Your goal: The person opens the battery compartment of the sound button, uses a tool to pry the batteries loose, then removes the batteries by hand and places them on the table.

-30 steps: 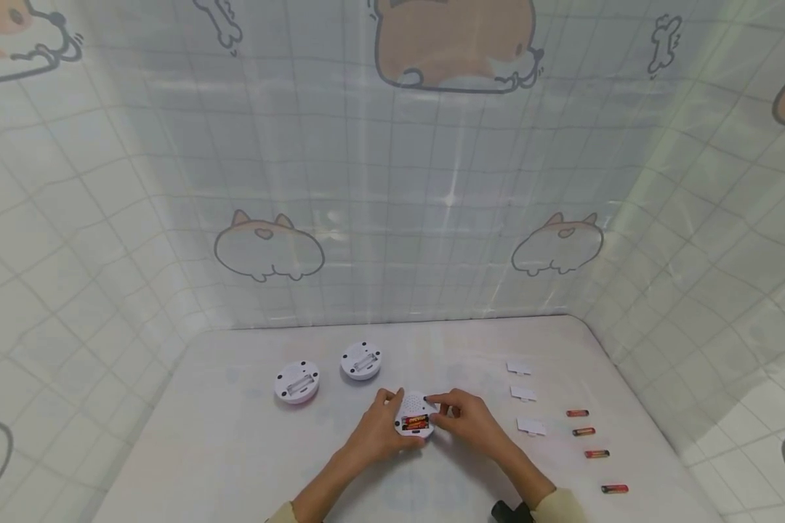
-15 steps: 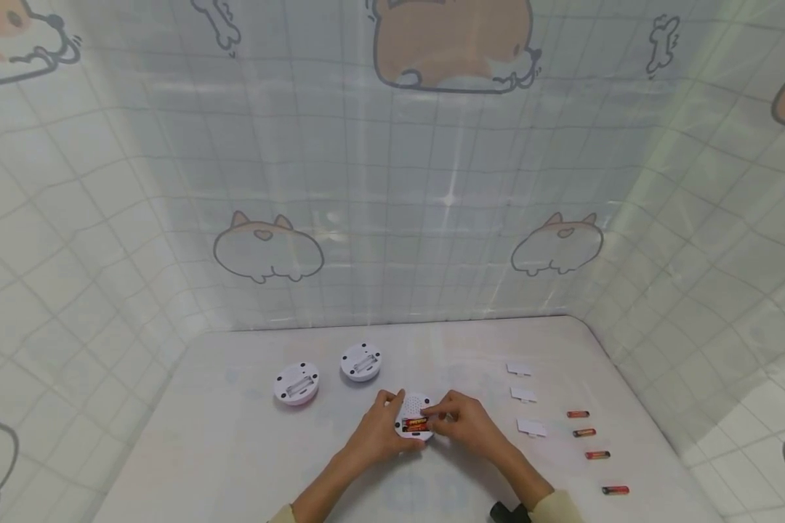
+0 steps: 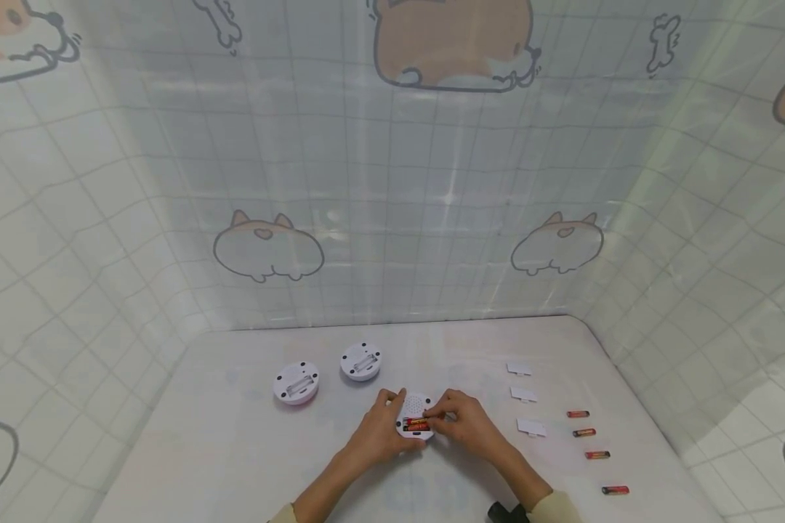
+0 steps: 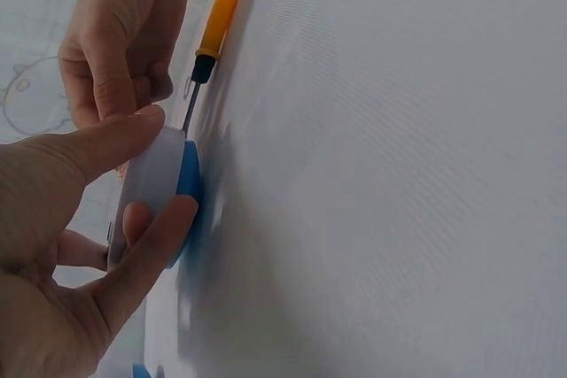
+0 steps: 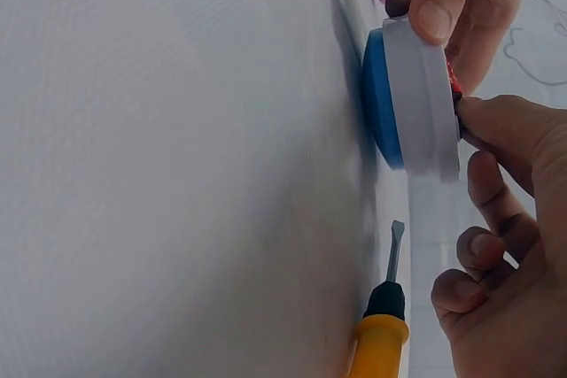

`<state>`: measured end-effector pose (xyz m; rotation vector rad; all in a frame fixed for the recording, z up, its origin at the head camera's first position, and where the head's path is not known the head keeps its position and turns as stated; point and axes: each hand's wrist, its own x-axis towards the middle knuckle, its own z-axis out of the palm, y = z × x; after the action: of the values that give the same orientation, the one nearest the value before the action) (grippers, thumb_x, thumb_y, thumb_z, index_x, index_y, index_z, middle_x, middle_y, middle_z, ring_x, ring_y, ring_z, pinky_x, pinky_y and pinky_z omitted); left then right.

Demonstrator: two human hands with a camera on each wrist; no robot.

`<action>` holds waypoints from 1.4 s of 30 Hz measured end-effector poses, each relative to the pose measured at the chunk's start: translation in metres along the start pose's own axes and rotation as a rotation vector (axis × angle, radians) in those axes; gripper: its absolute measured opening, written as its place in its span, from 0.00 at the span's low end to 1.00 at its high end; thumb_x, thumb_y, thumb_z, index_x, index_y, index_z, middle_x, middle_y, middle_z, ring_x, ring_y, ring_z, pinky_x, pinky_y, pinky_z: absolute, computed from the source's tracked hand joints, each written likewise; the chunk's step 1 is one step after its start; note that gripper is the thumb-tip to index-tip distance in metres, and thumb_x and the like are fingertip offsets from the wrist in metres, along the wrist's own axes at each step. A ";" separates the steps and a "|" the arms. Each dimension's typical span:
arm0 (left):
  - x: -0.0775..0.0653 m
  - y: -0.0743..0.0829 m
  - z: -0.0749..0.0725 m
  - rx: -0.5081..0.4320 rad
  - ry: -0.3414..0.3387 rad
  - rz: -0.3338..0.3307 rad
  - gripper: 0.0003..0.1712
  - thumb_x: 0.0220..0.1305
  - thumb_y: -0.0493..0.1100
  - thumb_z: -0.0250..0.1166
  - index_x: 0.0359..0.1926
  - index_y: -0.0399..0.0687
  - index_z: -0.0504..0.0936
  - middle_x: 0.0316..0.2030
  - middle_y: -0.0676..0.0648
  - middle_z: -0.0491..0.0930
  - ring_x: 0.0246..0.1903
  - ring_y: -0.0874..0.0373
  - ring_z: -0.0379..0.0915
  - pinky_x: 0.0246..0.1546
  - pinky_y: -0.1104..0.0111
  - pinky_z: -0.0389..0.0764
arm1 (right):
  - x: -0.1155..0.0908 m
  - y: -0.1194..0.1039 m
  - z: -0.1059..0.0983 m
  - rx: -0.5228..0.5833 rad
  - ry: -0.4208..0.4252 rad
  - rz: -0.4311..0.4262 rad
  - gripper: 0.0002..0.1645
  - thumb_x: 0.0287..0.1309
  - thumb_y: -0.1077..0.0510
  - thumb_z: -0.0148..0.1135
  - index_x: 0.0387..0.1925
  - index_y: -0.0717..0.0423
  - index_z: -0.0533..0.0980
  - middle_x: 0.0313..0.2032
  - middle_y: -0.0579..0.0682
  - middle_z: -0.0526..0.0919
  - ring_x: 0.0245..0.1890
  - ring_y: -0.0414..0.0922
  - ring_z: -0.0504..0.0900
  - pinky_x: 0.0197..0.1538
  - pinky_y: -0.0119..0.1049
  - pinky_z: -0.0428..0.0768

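Note:
My left hand (image 3: pixel 378 428) grips a round white battery-powered device (image 3: pixel 415 404) by its side, thumb and fingers spread around the rim. Its underside faces up, with speaker holes and an uncovered battery compartment; the blue face (image 5: pixel 379 99) points down to the table. Two red batteries (image 3: pixel 416 427) lie in the compartment. At their right end, my right hand (image 3: pixel 466 423) pinches one battery between thumb and forefinger, other fingers curled below. A yellow-handled screwdriver (image 4: pixel 219 19) lies beside the device in both wrist views, its tip toward the device.
Two similar devices, one at the left (image 3: pixel 296 379) and one farther back (image 3: pixel 361 359), stand upside down with uncovered battery compartments. On the right lie three white battery covers (image 3: pixel 523 394) and several loose red batteries (image 3: pixel 584 432). Behind the table hangs a grid-patterned curtain (image 3: pixel 399 218).
The right forefinger has come down from the device's far rim to the batteries' right end. The batteries have shifted slightly in the compartment. My left hand keeps its hold.

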<state>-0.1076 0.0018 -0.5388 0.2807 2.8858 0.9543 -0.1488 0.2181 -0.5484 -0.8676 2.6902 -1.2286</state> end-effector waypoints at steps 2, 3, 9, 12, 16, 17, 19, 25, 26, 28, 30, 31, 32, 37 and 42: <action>0.000 0.000 0.000 0.005 -0.006 -0.002 0.61 0.46 0.63 0.80 0.73 0.38 0.64 0.59 0.40 0.67 0.46 0.51 0.73 0.48 0.54 0.78 | 0.000 0.000 0.001 -0.019 0.015 -0.006 0.07 0.59 0.53 0.72 0.39 0.38 0.88 0.31 0.32 0.77 0.35 0.36 0.74 0.39 0.31 0.71; 0.000 0.001 0.000 0.008 -0.005 0.001 0.61 0.46 0.63 0.80 0.73 0.37 0.64 0.59 0.40 0.67 0.46 0.51 0.73 0.48 0.54 0.78 | 0.000 0.000 0.000 -0.028 0.022 -0.009 0.07 0.60 0.53 0.72 0.39 0.37 0.88 0.31 0.31 0.77 0.35 0.37 0.75 0.39 0.31 0.72; 0.000 0.001 0.001 0.017 0.008 0.011 0.60 0.46 0.62 0.80 0.73 0.36 0.65 0.58 0.40 0.67 0.48 0.50 0.74 0.49 0.53 0.78 | -0.003 -0.001 -0.009 -0.051 0.062 0.012 0.07 0.61 0.53 0.70 0.40 0.37 0.87 0.30 0.30 0.76 0.35 0.37 0.75 0.41 0.33 0.73; 0.001 0.000 0.001 0.013 0.007 -0.003 0.60 0.45 0.62 0.80 0.73 0.38 0.65 0.59 0.40 0.67 0.48 0.50 0.74 0.51 0.52 0.78 | -0.005 0.001 -0.017 -0.044 0.078 0.046 0.07 0.62 0.52 0.69 0.41 0.36 0.87 0.30 0.31 0.76 0.35 0.37 0.75 0.43 0.36 0.73; 0.001 0.001 0.001 -0.004 -0.003 -0.029 0.60 0.45 0.62 0.81 0.73 0.39 0.65 0.60 0.39 0.67 0.49 0.49 0.73 0.53 0.51 0.77 | -0.009 0.009 -0.032 -0.030 0.108 0.117 0.07 0.63 0.51 0.69 0.38 0.31 0.86 0.32 0.31 0.78 0.38 0.37 0.75 0.50 0.42 0.75; 0.001 0.001 0.001 -0.009 -0.005 -0.037 0.60 0.45 0.61 0.81 0.73 0.40 0.65 0.60 0.39 0.67 0.50 0.49 0.73 0.54 0.51 0.77 | -0.009 0.011 -0.036 -0.027 0.121 0.135 0.07 0.62 0.51 0.69 0.38 0.31 0.86 0.32 0.31 0.78 0.38 0.37 0.75 0.51 0.44 0.76; 0.001 0.002 0.000 -0.019 -0.008 -0.051 0.60 0.45 0.61 0.81 0.74 0.40 0.65 0.61 0.39 0.67 0.50 0.48 0.73 0.55 0.50 0.77 | -0.010 0.015 -0.044 -0.026 0.149 0.170 0.08 0.62 0.53 0.70 0.37 0.31 0.86 0.33 0.32 0.79 0.40 0.38 0.76 0.55 0.50 0.77; 0.001 0.003 -0.001 -0.027 -0.008 -0.061 0.61 0.44 0.60 0.81 0.74 0.40 0.64 0.61 0.39 0.67 0.52 0.46 0.73 0.56 0.48 0.76 | -0.014 0.033 -0.068 -0.054 0.194 0.232 0.08 0.63 0.54 0.69 0.39 0.32 0.86 0.35 0.35 0.80 0.44 0.41 0.77 0.60 0.55 0.76; 0.001 0.003 -0.001 -0.028 -0.009 -0.060 0.61 0.44 0.60 0.82 0.74 0.39 0.64 0.61 0.39 0.67 0.52 0.46 0.73 0.57 0.48 0.76 | -0.015 0.037 -0.073 -0.058 0.199 0.229 0.08 0.63 0.54 0.69 0.39 0.33 0.86 0.34 0.35 0.80 0.43 0.42 0.77 0.59 0.54 0.76; 0.001 0.003 -0.001 -0.030 -0.010 -0.056 0.61 0.44 0.60 0.82 0.74 0.39 0.64 0.60 0.38 0.67 0.52 0.46 0.73 0.57 0.48 0.75 | -0.020 0.044 -0.081 -0.073 0.208 0.221 0.07 0.64 0.52 0.69 0.40 0.34 0.86 0.34 0.36 0.80 0.43 0.43 0.77 0.57 0.54 0.76; 0.001 0.003 -0.001 -0.032 -0.011 -0.052 0.61 0.45 0.60 0.82 0.74 0.38 0.64 0.60 0.38 0.67 0.52 0.46 0.73 0.57 0.48 0.75 | -0.025 0.051 -0.090 -0.087 0.215 0.214 0.06 0.64 0.52 0.68 0.41 0.36 0.86 0.35 0.36 0.80 0.44 0.44 0.77 0.57 0.54 0.76; 0.001 0.003 -0.001 -0.035 -0.010 -0.050 0.60 0.45 0.60 0.81 0.74 0.39 0.64 0.60 0.38 0.67 0.52 0.46 0.73 0.57 0.48 0.75 | -0.027 0.055 -0.095 -0.085 0.219 0.213 0.06 0.64 0.51 0.68 0.41 0.36 0.86 0.36 0.37 0.81 0.45 0.44 0.78 0.57 0.55 0.75; 0.001 0.003 -0.001 -0.036 -0.011 -0.050 0.60 0.45 0.60 0.81 0.74 0.39 0.64 0.60 0.39 0.67 0.52 0.46 0.73 0.57 0.48 0.75 | -0.031 0.058 -0.101 -0.085 0.218 0.215 0.06 0.64 0.51 0.68 0.42 0.37 0.86 0.36 0.37 0.81 0.46 0.45 0.78 0.58 0.56 0.75; 0.002 0.002 0.000 -0.035 -0.007 -0.048 0.60 0.45 0.59 0.81 0.74 0.40 0.64 0.61 0.39 0.67 0.52 0.46 0.73 0.56 0.48 0.75 | -0.049 0.074 -0.132 -0.075 0.198 0.254 0.09 0.67 0.49 0.64 0.45 0.41 0.86 0.42 0.42 0.83 0.52 0.49 0.78 0.62 0.59 0.72; 0.002 0.002 0.000 -0.031 -0.007 -0.043 0.60 0.45 0.60 0.81 0.74 0.40 0.65 0.61 0.39 0.67 0.52 0.46 0.73 0.56 0.48 0.76 | -0.069 0.096 -0.163 -0.135 0.168 0.308 0.14 0.69 0.46 0.62 0.47 0.47 0.86 0.46 0.49 0.82 0.45 0.48 0.75 0.46 0.44 0.77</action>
<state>-0.1095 0.0036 -0.5377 0.2187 2.8561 0.9875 -0.1808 0.4145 -0.5176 -0.3509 2.9231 -1.1059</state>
